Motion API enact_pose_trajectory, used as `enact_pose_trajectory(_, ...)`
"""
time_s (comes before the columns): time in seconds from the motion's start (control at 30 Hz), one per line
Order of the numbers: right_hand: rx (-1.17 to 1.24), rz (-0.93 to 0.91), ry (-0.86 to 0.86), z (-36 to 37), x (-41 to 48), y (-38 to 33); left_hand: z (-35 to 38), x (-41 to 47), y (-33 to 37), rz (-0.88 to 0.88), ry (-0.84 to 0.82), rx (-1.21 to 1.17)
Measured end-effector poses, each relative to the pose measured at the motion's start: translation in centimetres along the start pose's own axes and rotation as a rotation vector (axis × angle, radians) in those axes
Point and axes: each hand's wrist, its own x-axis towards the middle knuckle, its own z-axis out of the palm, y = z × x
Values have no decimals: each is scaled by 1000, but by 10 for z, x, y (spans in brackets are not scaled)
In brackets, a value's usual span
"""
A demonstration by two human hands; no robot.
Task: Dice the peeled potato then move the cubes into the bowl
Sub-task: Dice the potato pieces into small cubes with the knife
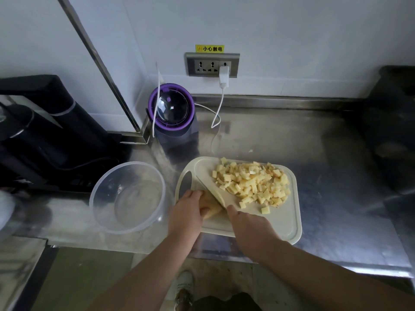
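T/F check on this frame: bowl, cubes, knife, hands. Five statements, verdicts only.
1. The clear bowl already holds potato cubes. False: no cubes are in it; the cubes are piled on the cutting board.
2. The left hand holds an uncut potato piece on the board. True.
3. The right hand grips the knife. True.
4. The bowl stands to the right of the board. False: it is on the left.
5. A white charger is plugged into the wall socket. True.
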Motion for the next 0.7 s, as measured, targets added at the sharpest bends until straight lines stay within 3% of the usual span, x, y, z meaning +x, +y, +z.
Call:
enact_pose_trajectory(0.17, 63, 45, -7, -3, 3, 3, -2, -1, -1, -9, -2, -6)
enact_pose_trajectory(0.4, 73, 88, 116, -13, -11, 3, -4, -4, -1, -19, -6, -14)
enact_pose_trajectory(0.7, 19, 40, 103, -6, -20, -8, -3, -10, -3, -14, 28, -47)
